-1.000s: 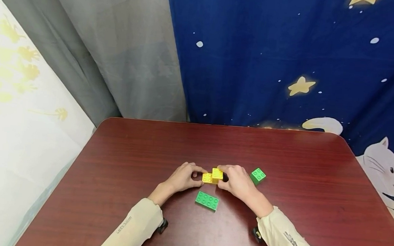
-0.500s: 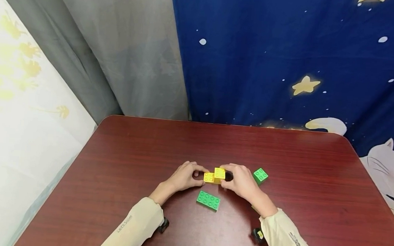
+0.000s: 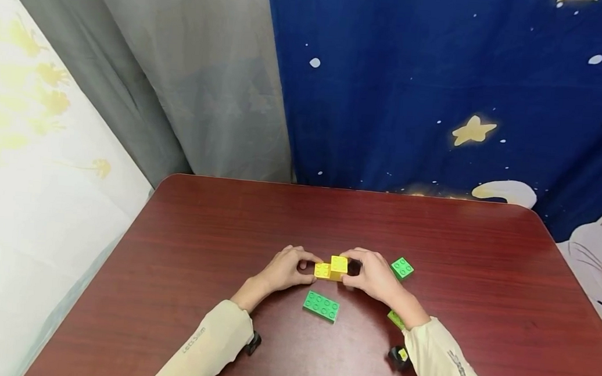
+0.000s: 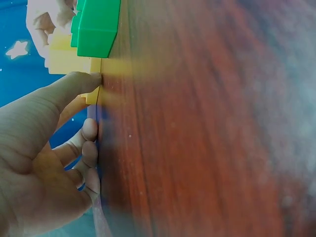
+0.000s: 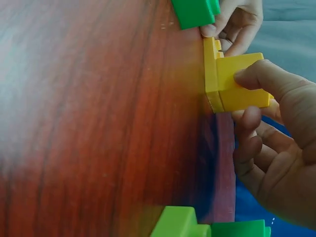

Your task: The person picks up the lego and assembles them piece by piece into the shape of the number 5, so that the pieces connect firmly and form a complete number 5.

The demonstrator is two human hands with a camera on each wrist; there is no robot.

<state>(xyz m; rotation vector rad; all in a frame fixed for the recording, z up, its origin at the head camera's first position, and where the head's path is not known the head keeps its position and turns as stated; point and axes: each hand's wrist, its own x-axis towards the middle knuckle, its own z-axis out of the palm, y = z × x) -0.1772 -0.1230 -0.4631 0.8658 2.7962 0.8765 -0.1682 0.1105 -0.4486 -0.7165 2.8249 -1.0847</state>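
One yellow block (image 3: 339, 267), seated on the three o'clock end of a flat yellow brick (image 3: 322, 270) on the table (image 3: 241, 221). At nine, left-hand grip (image 3: 282, 270), narrowed and pinching the flat yellow brick; at three, right-hand grip (image 3: 373, 275), pinching the yellow block. Near, at six, green eight-stud brick (image 3: 321, 306).

The right wrist view crops the lime block (image 5: 175, 222) at six o'clock, and the right hand (image 5: 289, 163) partly covers the yellow block (image 5: 236, 98) at two.
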